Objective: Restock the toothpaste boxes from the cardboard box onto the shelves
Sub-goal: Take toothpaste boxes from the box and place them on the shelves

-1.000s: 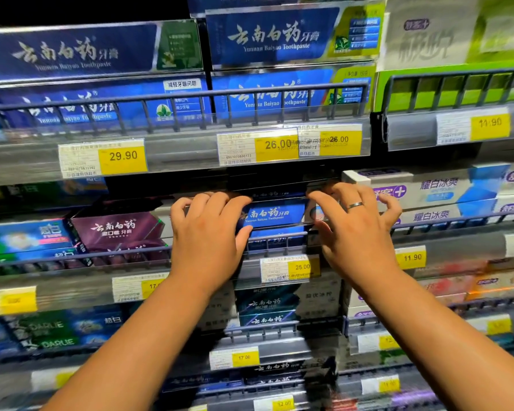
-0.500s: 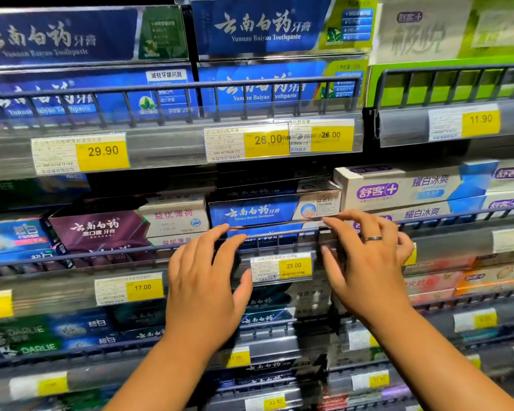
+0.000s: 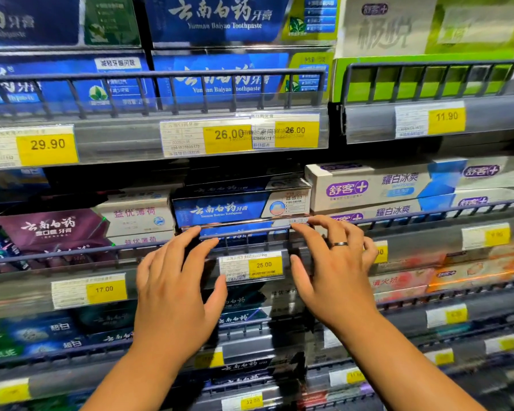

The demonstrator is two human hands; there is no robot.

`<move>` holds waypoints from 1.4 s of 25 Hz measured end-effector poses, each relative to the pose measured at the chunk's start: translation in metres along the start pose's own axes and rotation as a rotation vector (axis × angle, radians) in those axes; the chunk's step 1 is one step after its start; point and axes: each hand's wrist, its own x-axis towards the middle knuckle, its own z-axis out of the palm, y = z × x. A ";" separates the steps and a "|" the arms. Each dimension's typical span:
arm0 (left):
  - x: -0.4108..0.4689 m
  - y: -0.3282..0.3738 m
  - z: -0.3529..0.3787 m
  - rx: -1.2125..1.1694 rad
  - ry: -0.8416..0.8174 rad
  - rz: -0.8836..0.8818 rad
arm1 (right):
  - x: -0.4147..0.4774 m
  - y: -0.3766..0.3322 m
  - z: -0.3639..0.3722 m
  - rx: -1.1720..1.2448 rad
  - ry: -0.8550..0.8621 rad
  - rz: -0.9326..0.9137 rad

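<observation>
Blue box: top of stack on middle shelf, label outward, behind rail that retains stock.
Left hand: empty, fingers spread, tips at rail.
Right hand: empty, fingers spread, tips touching rail beside box, likely squaring facing.
Cardboard box: out of view.

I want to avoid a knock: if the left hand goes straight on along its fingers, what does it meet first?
Most likely the rail at its fingertips, then the blue box behind it. The left hand is empty; depth is unclear.
</observation>
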 end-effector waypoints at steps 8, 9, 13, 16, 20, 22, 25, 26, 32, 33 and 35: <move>0.017 0.074 -0.003 -0.439 0.010 0.018 | 0.007 0.054 -0.030 0.149 0.008 0.072; 0.022 0.082 -0.001 -0.463 0.003 0.016 | 0.007 0.063 -0.035 0.161 0.007 0.097; 0.046 0.102 0.007 -0.491 -0.025 0.050 | 0.012 0.102 -0.055 0.218 0.037 0.234; 0.056 0.118 0.012 -0.670 -0.170 -0.027 | 0.014 0.129 -0.067 0.142 0.058 0.334; 0.054 0.134 0.024 -0.905 -0.288 -0.181 | 0.023 0.155 -0.076 0.114 0.053 0.461; 0.055 0.140 0.030 -0.950 -0.270 -0.260 | 0.034 0.168 -0.079 0.137 0.047 0.503; 0.056 0.150 0.035 -0.959 -0.239 -0.350 | 0.046 0.182 -0.077 0.200 -0.016 0.544; 0.055 0.153 0.036 -0.957 -0.226 -0.367 | 0.049 0.186 -0.074 0.230 -0.030 0.539; 0.053 0.177 0.039 -0.894 -0.090 -0.538 | 0.051 0.200 -0.067 0.241 -0.049 0.461; 0.052 0.181 0.040 -0.858 -0.058 -0.551 | 0.052 0.204 -0.066 0.244 -0.049 0.442; 0.050 0.189 0.044 -0.808 -0.020 -0.571 | 0.054 0.212 -0.062 0.249 -0.064 0.435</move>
